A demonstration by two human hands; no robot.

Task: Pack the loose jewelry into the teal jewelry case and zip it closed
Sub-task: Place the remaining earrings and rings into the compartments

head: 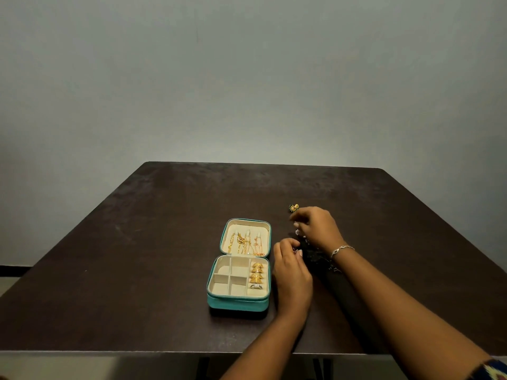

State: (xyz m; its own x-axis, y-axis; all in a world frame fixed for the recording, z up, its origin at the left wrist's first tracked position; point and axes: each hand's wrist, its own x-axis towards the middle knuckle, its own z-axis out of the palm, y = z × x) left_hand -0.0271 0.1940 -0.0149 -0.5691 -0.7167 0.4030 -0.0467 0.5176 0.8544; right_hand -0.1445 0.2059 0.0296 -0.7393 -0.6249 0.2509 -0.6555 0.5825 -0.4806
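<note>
On the left hand (pixel 292 272) the fingers (pixel 285 249) curl in, pinching a small reddish piece (pixel 295 251); the right hand (pixel 318 229) curls over a sparkly piece (pixel 297 231), grip unclear. Dark loose jewelry (pixel 315 255) lies between them on the worktop (pixel 137 242); the teal jewelry case (pixel 237 304), open, sits just left, nearer the left hand.

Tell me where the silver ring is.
Head view: the silver ring sits in the right-hand column of the teal case, at the near end, just in front of the gold rings and left of the left hand.
</note>
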